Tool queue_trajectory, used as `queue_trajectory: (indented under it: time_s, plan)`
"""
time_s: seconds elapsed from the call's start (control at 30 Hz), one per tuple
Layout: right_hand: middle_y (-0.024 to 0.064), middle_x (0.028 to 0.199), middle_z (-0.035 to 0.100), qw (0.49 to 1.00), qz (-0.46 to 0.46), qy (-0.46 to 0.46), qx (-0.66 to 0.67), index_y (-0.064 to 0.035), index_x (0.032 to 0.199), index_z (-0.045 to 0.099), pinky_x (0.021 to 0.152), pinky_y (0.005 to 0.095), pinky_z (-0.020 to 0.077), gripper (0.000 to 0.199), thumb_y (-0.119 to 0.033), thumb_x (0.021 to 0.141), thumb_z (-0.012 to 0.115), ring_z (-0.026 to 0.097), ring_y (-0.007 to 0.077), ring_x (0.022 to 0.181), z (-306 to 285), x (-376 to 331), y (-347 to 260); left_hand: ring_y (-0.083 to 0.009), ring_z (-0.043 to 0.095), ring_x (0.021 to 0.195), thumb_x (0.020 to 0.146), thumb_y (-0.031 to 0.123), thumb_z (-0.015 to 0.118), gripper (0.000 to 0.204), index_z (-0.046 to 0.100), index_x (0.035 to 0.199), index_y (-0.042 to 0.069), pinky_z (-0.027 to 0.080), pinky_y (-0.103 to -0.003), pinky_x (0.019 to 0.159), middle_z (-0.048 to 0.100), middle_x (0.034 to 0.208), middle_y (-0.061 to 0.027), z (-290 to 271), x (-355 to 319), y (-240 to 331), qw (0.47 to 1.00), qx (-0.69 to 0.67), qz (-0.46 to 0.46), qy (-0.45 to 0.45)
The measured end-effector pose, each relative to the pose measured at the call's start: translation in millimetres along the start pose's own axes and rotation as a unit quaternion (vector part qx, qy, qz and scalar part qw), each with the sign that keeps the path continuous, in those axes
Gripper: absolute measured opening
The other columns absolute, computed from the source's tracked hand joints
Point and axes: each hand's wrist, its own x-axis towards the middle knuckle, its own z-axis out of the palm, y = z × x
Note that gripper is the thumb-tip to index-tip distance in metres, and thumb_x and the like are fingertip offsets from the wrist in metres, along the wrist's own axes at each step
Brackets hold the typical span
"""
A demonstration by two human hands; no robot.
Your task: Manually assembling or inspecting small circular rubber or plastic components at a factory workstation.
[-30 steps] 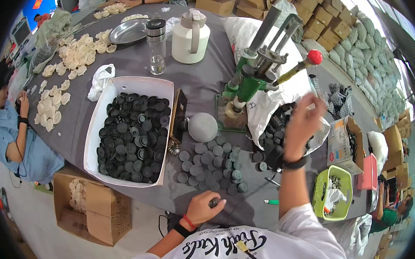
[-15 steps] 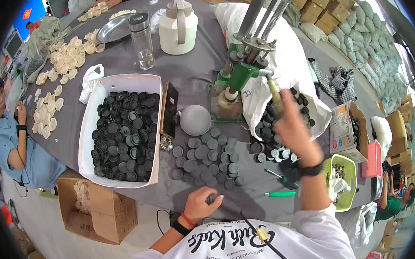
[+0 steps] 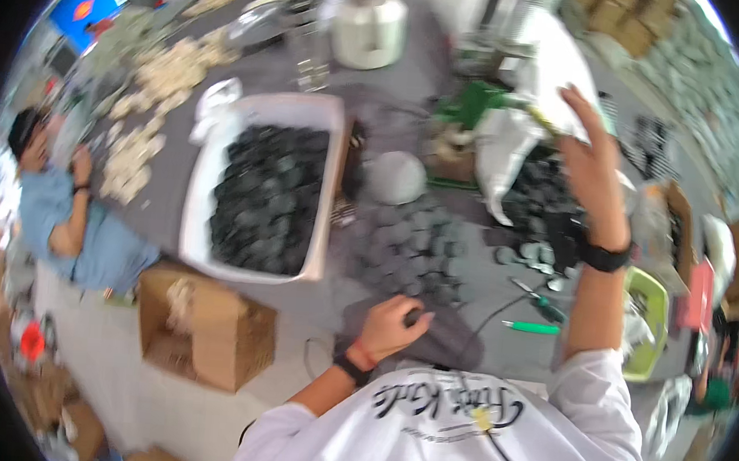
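Note:
My left hand (image 3: 386, 330) is closed around a small dark round cap (image 3: 413, 317) near the table's front edge. To the right, my right hand (image 3: 594, 173) is raised with its fingers stretched out. It is beside the lever (image 3: 540, 116) of a green hand press (image 3: 467, 122); blur hides whether the palm touches the lever. Loose dark round caps (image 3: 416, 238) lie on the table between my left hand and the press. Below my right hand, more dark caps (image 3: 544, 191) spill from a white sack (image 3: 504, 146).
A white box (image 3: 336, 185) full of dark caps stands left of the loose caps, near a grey round dish (image 3: 395, 178). A green-handled tool (image 3: 534, 328) and a screwdriver (image 3: 544, 308) lie at right, by a green basket (image 3: 650, 353). A person (image 3: 71, 210) sits at left.
The view has shifted, so the scene sits farther right and higher. My right hand has moved up and right, its fingers now outstretched, and the lever points more to the right. My left hand keeps the cap.

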Motion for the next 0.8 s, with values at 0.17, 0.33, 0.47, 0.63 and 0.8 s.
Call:
queue_trajectory:
  time_s: [0.17, 0.33, 0.47, 0.63, 0.8]
  plan:
    - [0.0171, 0.142, 0.035, 0.987, -0.029, 0.078, -0.137, -0.0006, 0.119, 0.057, 0.108, 0.0389, 0.0243, 0.038, 0.002, 0.086, 0.038, 0.029, 0.032, 0.134, 66.1, -94.2, 59.4, -0.0273, 0.06, 0.069, 0.078, 0.023, 0.068, 0.02, 0.061, 0.081, 0.005, 0.048, -0.035, 0.062, 0.061, 0.076, -0.0098, 11.1, 3.2, -7.6, 0.999, -0.028, 0.021, 0.005]
    - [0.0131, 0.14, 0.039, 0.992, -0.089, 0.028, -0.087, -0.0011, 0.119, 0.055, 0.104, 0.0361, 0.0304, 0.035, 0.005, 0.088, 0.041, 0.03, 0.0301, 0.134, 56.9, -81.7, 41.1, -0.0275, 0.059, 0.068, 0.08, 0.024, 0.065, 0.02, 0.058, 0.079, 0.006, 0.047, -0.036, 0.062, 0.059, 0.076, -0.009, 5.0, -8.9, -8.0, 0.999, -0.032, 0.025, 0.003]
    - [0.0134, 0.113, 0.057, 0.976, -0.104, 0.171, 0.081, 0.0043, 0.115, 0.052, 0.092, 0.0292, 0.0402, 0.024, -0.002, 0.093, 0.046, 0.054, 0.0175, 0.103, 22.0, -40.6, 58.0, -0.0275, 0.059, 0.069, 0.08, 0.025, 0.064, 0.021, 0.058, 0.079, 0.006, 0.047, -0.035, 0.063, 0.059, 0.078, -0.0084, 13.6, -5.0, -6.9, 0.999, -0.025, 0.033, -0.004]
    - [0.0138, 0.118, 0.054, 0.974, -0.043, 0.205, 0.091, 0.0037, 0.122, 0.048, 0.096, 0.0312, 0.0368, 0.034, -0.014, 0.092, 0.051, 0.051, 0.0207, 0.109, 13.3, 70.5, 24.7, -0.028, 0.058, 0.071, 0.081, 0.028, 0.063, 0.023, 0.057, 0.08, 0.005, 0.047, -0.036, 0.064, 0.059, 0.079, -0.0087, 7.0, -9.8, -10.9, 0.999, -0.021, 0.027, 0.0]
    - [0.0204, 0.114, 0.055, 0.952, -0.11, 0.271, -0.093, 0.0067, 0.119, 0.048, 0.087, 0.0385, 0.0417, 0.036, -0.011, 0.088, 0.053, 0.053, 0.0323, 0.103, 99.2, -12.8, 73.5, -0.0295, 0.058, 0.071, 0.082, 0.028, 0.061, 0.023, 0.057, 0.082, 0.005, 0.046, -0.037, 0.064, 0.058, 0.078, -0.0094, 9.2, -6.0, -13.4, 0.999, -0.04, 0.018, -0.007]
